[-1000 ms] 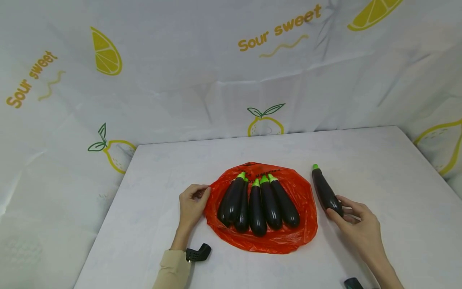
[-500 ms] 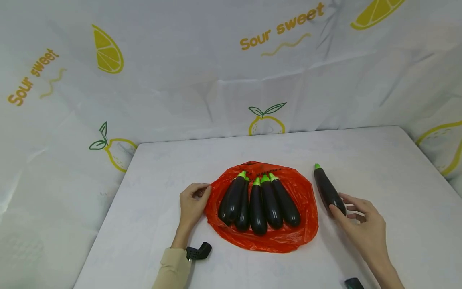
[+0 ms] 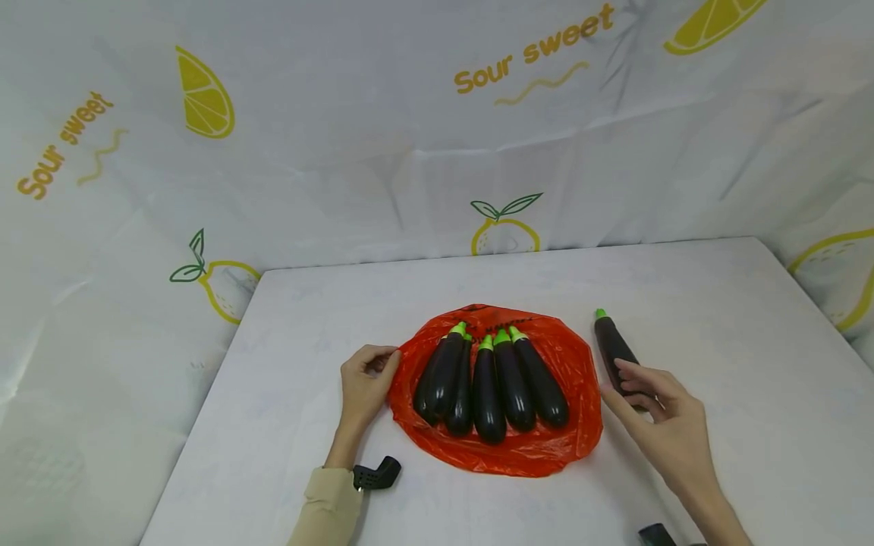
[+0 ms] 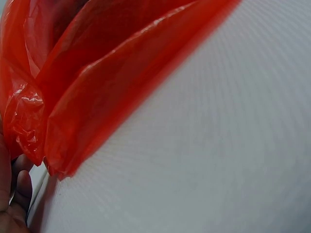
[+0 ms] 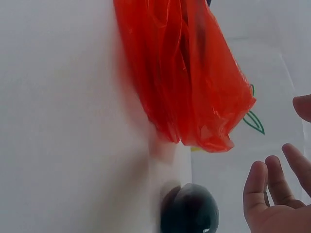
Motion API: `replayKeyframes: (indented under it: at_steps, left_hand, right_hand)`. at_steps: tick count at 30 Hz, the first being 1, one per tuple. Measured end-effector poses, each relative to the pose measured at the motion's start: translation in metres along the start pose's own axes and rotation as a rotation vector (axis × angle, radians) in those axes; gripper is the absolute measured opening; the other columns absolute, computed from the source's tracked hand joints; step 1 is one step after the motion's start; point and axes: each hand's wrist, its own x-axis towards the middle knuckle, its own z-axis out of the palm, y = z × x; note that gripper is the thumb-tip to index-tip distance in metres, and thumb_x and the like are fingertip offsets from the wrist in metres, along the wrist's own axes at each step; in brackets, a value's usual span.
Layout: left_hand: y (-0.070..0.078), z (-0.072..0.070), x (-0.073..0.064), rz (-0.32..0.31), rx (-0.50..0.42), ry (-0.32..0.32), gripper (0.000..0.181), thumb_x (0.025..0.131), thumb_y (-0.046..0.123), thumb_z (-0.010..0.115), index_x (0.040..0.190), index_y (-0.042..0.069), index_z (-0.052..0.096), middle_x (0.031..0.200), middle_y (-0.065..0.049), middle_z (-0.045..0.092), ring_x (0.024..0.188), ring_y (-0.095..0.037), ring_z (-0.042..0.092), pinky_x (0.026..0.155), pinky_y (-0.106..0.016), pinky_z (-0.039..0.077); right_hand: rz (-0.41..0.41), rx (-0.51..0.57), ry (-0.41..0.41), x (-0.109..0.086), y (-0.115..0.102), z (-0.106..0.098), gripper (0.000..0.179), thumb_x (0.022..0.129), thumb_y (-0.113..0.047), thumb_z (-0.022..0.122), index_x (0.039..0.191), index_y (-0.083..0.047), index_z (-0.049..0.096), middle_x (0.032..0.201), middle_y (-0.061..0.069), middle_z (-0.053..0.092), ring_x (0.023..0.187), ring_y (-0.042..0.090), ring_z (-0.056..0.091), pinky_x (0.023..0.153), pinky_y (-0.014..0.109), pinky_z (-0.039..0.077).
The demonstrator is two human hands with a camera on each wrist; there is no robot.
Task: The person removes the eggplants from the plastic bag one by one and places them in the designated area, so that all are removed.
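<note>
A red plastic bag [image 3: 478, 461] lies spread with its mouth up, and several dark eggplants [image 3: 490, 394] with green stem ends rest inside it. My left hand [image 3: 366, 383] pinches the bag's left rim between thumb and fingers. Right of the bag, a single eggplant [image 3: 610, 343] lies on the table, stem end pointing away. My right hand [image 3: 662, 417] is over its near end, fingers spread and holding nothing, thumb tip close to the bag's right rim. In the right wrist view the rounded eggplant end [image 5: 192, 211] shows below the bag [image 5: 194, 77], apart from the fingers.
The white table [image 3: 307, 311] runs back to a white curtain [image 3: 341, 152] printed with lemons and lettering. Black wrist devices, one by the left wrist [image 3: 378, 475] and one by the right forearm [image 3: 657, 535], stick out near the arms.
My right hand has let go of the single eggplant, now lying on the table, and has moved left toward the bag's rim. My left hand keeps its place on the bag.
</note>
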Motion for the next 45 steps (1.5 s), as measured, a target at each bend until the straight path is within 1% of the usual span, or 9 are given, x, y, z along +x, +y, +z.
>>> replayKeyframes:
  at_steps: [7,10,16,20,24,27,34,39,45]
  left_hand:
    - [0.0,0.0,0.0,-0.011,-0.013,0.002,0.006,0.088,-0.006,0.072,0.093,-0.005,0.077,0.082,-0.019,0.073,0.072,-0.011,0.057,0.068,-0.013,0.049]
    - [0.0,-0.001,0.0,-0.016,-0.019,0.002,0.006,0.088,-0.005,0.073,0.092,-0.005,0.077,0.082,-0.019,0.072,0.072,-0.01,0.057,0.068,-0.014,0.049]
    - [0.0,0.0,0.0,-0.015,-0.014,0.003,0.006,0.088,-0.005,0.073,0.092,-0.005,0.077,0.082,-0.019,0.072,0.072,-0.011,0.057,0.068,-0.014,0.049]
    - [0.0,0.0,-0.001,-0.008,-0.011,0.004,0.006,0.088,-0.006,0.073,0.092,-0.005,0.077,0.082,-0.018,0.073,0.071,-0.012,0.057,0.068,-0.014,0.05]
    - [-0.001,0.0,-0.001,0.003,-0.012,0.007,0.006,0.087,-0.006,0.073,0.092,-0.005,0.076,0.081,-0.018,0.072,0.071,-0.013,0.058,0.068,-0.014,0.049]
    - [-0.003,0.0,-0.001,0.008,-0.018,0.002,0.006,0.088,-0.006,0.072,0.092,-0.005,0.076,0.081,-0.018,0.072,0.071,-0.013,0.058,0.067,-0.013,0.048]
    - [-0.004,-0.002,-0.001,-0.002,-0.022,-0.011,0.007,0.09,-0.004,0.071,0.094,-0.004,0.077,0.082,-0.019,0.072,0.072,-0.01,0.056,0.068,-0.012,0.048]
    - [-0.003,-0.001,-0.001,-0.004,-0.01,0.001,0.006,0.088,-0.005,0.072,0.092,-0.004,0.077,0.081,-0.018,0.072,0.071,-0.009,0.056,0.067,-0.013,0.048]
    - [-0.023,0.004,-0.001,-0.017,0.009,0.013,0.006,0.088,-0.004,0.074,0.092,-0.001,0.078,0.081,-0.016,0.072,0.072,-0.008,0.056,0.067,-0.012,0.047]
  right_hand:
    - [-0.007,0.013,-0.067,0.0,-0.016,0.014,0.042,0.088,-0.006,0.079,0.128,-0.002,0.068,0.109,-0.014,0.063,0.093,0.0,0.06,0.082,0.002,0.049]
    - [-0.011,0.041,-0.087,0.001,-0.02,0.02,0.043,0.087,-0.005,0.079,0.128,-0.003,0.068,0.111,-0.019,0.063,0.094,-0.001,0.061,0.082,0.003,0.05]
    - [-0.015,0.101,-0.141,0.002,-0.031,0.033,0.043,0.085,-0.006,0.081,0.126,-0.005,0.069,0.107,-0.017,0.063,0.092,0.003,0.062,0.08,0.008,0.054]
    - [-0.023,0.135,-0.185,0.003,-0.039,0.043,0.043,0.085,-0.007,0.081,0.126,-0.004,0.069,0.11,-0.006,0.065,0.093,0.009,0.062,0.08,0.01,0.055]
    - [-0.034,0.185,-0.226,0.003,-0.046,0.057,0.042,0.085,-0.005,0.081,0.125,0.0,0.069,0.113,0.014,0.066,0.094,0.013,0.062,0.081,0.012,0.056]
    - [-0.04,0.227,-0.253,0.003,-0.05,0.068,0.04,0.085,-0.005,0.081,0.123,0.0,0.069,0.111,0.02,0.066,0.094,0.014,0.063,0.08,0.014,0.056]
    - [-0.033,0.292,-0.314,0.003,-0.055,0.094,0.038,0.085,-0.007,0.081,0.122,-0.002,0.071,0.109,0.021,0.067,0.095,0.018,0.065,0.082,0.017,0.058]
    - [-0.025,0.291,-0.336,0.003,-0.06,0.109,0.04,0.084,-0.01,0.083,0.123,-0.006,0.071,0.111,0.02,0.067,0.096,0.026,0.066,0.083,0.017,0.058]
    - [-0.009,0.266,-0.352,0.004,-0.064,0.125,0.044,0.083,-0.013,0.084,0.124,-0.003,0.07,0.111,0.018,0.068,0.095,0.03,0.066,0.083,0.018,0.058]
